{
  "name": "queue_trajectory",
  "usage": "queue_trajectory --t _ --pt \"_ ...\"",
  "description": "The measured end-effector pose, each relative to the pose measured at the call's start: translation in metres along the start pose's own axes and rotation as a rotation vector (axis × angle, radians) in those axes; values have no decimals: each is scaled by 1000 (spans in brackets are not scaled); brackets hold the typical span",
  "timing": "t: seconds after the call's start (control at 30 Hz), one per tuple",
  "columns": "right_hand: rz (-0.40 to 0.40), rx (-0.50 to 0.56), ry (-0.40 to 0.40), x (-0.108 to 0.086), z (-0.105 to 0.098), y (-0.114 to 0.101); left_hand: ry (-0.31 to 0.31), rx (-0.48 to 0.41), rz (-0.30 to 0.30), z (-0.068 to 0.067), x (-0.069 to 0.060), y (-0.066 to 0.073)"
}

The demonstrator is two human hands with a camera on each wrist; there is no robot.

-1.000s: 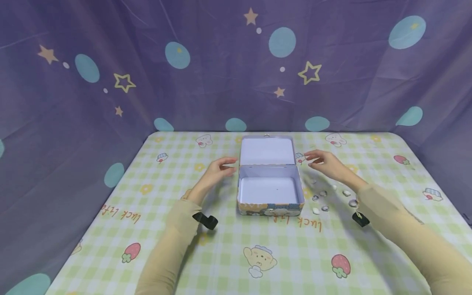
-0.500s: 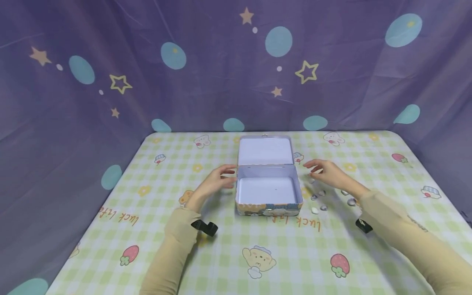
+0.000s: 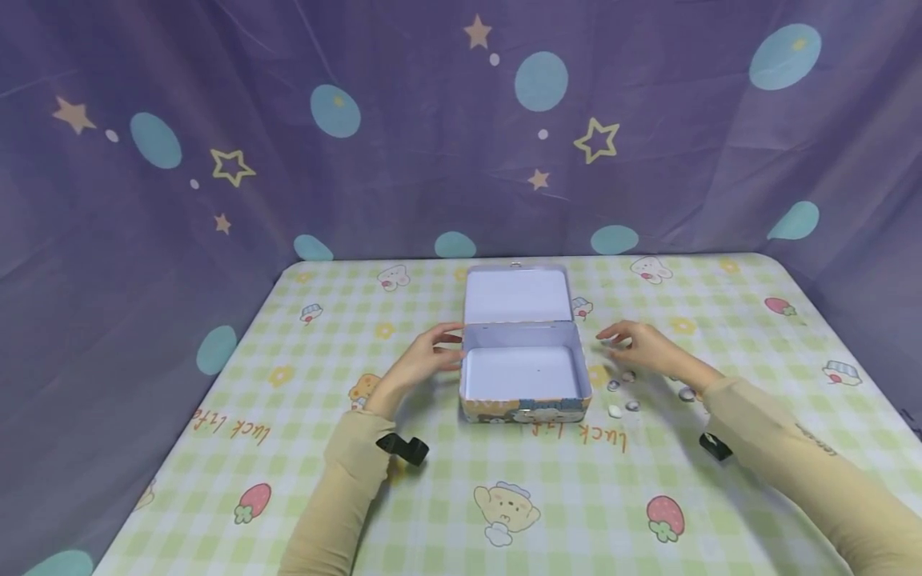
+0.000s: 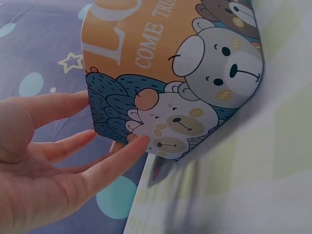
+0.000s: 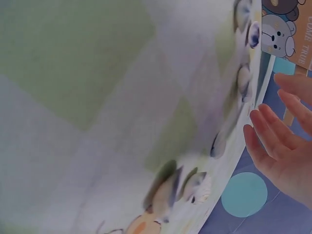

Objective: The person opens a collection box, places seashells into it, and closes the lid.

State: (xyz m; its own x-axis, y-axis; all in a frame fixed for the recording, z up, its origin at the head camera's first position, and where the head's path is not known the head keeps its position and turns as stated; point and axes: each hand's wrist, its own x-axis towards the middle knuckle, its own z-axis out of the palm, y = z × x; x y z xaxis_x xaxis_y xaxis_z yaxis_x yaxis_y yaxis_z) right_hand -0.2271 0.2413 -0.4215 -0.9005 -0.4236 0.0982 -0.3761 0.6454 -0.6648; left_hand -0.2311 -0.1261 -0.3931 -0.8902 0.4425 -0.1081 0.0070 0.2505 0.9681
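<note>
A rectangular tin box (image 3: 522, 372) stands on the table with its hinged lid (image 3: 517, 294) swung back, its white inside showing and bare. Cartoon bears on orange cover its outer wall (image 4: 219, 63). At the box's left side is my left hand (image 3: 421, 358), fingers stretched out, the tips at the wall and seemingly touching it. My right hand (image 3: 644, 348) hovers to the right of the box, apart from it, fingers loosely extended and holding nothing. Beneath and in front of that hand lie several small seashells (image 3: 615, 411), some partly hidden by the wrist; the right wrist view shows shells (image 5: 195, 187) too.
A green-and-white checked cloth (image 3: 576, 496) with printed cartoons covers the table. Behind and to the left hangs a purple curtain (image 3: 403, 200) with stars and blue spots. A black wrist-camera strap (image 3: 403, 450) sits on the left sleeve; another black piece (image 3: 715, 446) is at the right sleeve.
Both hands have come down and nearer the front of the table. The left hand's fingers have closed up to the box's side. The box and shells have stayed put.
</note>
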Motion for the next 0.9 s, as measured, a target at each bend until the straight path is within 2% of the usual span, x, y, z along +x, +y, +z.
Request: queue_trajectory --t 0.33,0.9 --pt "30 -36 0 -1 5 8 -10 -30 12 0 1 -6" --pt "4 -60 12 2 7 16 -5 -34 8 1 -1 -5"
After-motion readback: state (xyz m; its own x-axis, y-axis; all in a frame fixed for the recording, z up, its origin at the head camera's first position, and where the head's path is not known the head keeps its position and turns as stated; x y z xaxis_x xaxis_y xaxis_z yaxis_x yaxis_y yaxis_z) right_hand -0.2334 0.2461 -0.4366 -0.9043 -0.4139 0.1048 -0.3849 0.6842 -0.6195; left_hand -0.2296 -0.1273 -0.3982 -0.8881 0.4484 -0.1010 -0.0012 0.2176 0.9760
